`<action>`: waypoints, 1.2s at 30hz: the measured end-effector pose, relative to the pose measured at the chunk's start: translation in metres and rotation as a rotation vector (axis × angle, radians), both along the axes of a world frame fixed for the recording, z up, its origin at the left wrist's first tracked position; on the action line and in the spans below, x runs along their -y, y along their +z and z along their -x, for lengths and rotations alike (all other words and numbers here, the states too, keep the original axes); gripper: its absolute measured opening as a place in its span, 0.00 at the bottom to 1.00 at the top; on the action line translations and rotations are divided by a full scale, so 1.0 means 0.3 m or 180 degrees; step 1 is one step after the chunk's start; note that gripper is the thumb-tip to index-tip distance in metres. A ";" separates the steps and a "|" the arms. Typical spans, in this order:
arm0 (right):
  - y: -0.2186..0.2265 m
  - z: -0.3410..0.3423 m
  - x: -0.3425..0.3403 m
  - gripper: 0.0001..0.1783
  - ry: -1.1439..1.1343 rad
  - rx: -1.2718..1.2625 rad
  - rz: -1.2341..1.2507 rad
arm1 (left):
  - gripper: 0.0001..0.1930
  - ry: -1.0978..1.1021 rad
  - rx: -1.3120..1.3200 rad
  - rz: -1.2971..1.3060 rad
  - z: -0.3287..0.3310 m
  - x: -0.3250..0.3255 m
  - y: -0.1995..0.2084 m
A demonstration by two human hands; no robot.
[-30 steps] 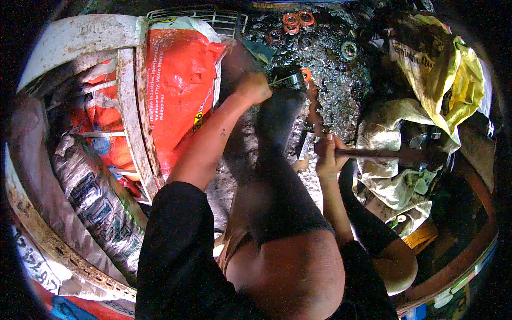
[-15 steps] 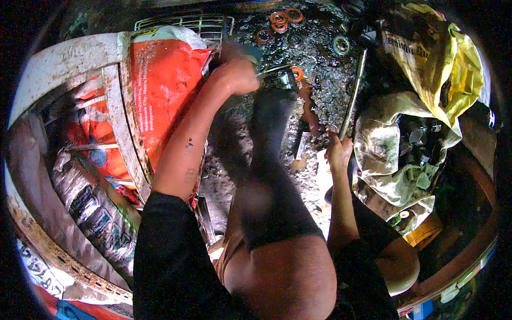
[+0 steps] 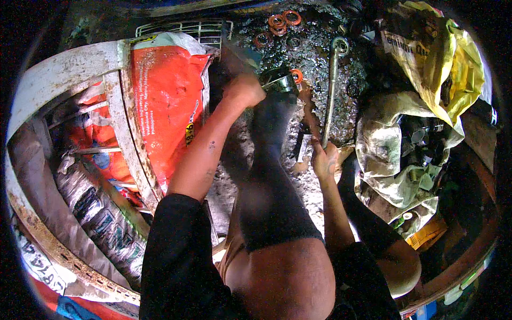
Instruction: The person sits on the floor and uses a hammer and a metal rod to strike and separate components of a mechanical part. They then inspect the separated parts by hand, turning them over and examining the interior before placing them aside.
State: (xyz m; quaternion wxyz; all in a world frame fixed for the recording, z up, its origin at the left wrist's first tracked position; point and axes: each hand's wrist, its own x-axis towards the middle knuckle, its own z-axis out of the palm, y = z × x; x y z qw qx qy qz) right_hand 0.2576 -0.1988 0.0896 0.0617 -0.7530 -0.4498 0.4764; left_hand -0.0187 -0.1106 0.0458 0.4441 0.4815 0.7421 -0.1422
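Observation:
My left hand is closed in a fist around a thin metal rod, which points right across a shiny, dark metal cylinder. The fist hides most of the rod, and its exact kind cannot be made out. The cylinder lies just beyond my dark-covered foot. My right hand is wrapped round the near end of a long metal bar. The bar's far end overlaps a pale round ring on the oily ground.
Several orange-brown rings lie on the wet, dark ground. At left are a red sack and a rusty white frame. At right are a yellow sack and a dirty pale sack with metal parts inside.
My left fist has come slightly nearer and tipped. My right hand has moved left and nearer with the bar, whose far end has swung left onto the pale ring.

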 end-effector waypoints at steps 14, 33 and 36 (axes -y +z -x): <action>-0.346 -0.217 0.000 0.22 0.1018 0.0798 -0.0745 | 0.19 -0.1482 0.0183 -0.0302 0.002 -0.065 0.021; -0.210 -0.092 -0.008 0.17 -0.0189 0.0324 0.0118 | 0.18 -0.1234 -0.0203 -0.0055 0.035 -0.043 0.011; -0.260 -0.205 -0.007 0.10 -0.1091 -0.0470 -0.0184 | 0.20 -0.0685 0.0081 -0.0133 0.011 -0.036 0.025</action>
